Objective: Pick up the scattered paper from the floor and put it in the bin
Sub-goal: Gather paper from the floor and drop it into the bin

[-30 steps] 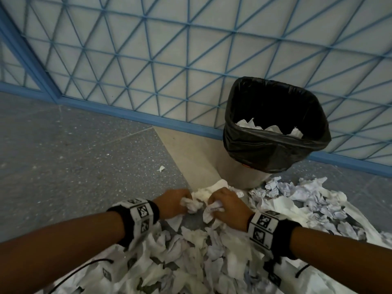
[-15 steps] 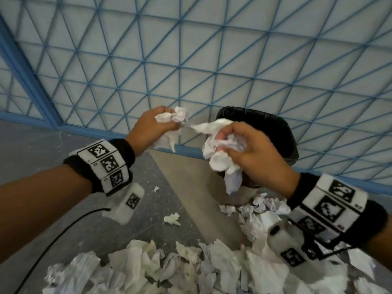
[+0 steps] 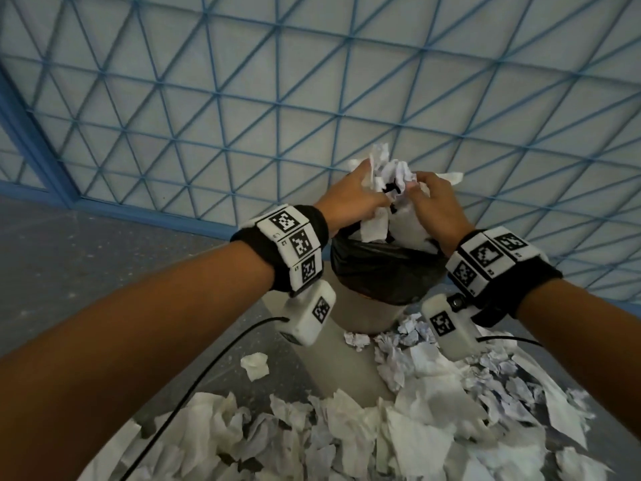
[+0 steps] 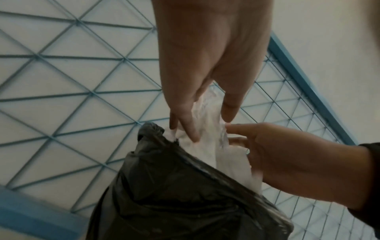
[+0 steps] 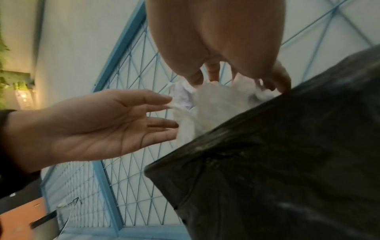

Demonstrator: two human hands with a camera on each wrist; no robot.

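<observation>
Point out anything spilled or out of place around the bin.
Torn, crumpled paper lies heaped on the floor at the foot of the bin, which belongs inside it. One scrap lies apart to the left. The bin stands upright, its black liner in place.

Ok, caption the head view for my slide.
Both hands release crumpled white paper over the black-lined bin.

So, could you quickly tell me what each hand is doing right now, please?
Left hand: open, straight fingers against the crumpled white paper over the black-lined bin.
Right hand: open, fingers spread, touching the same paper.
</observation>
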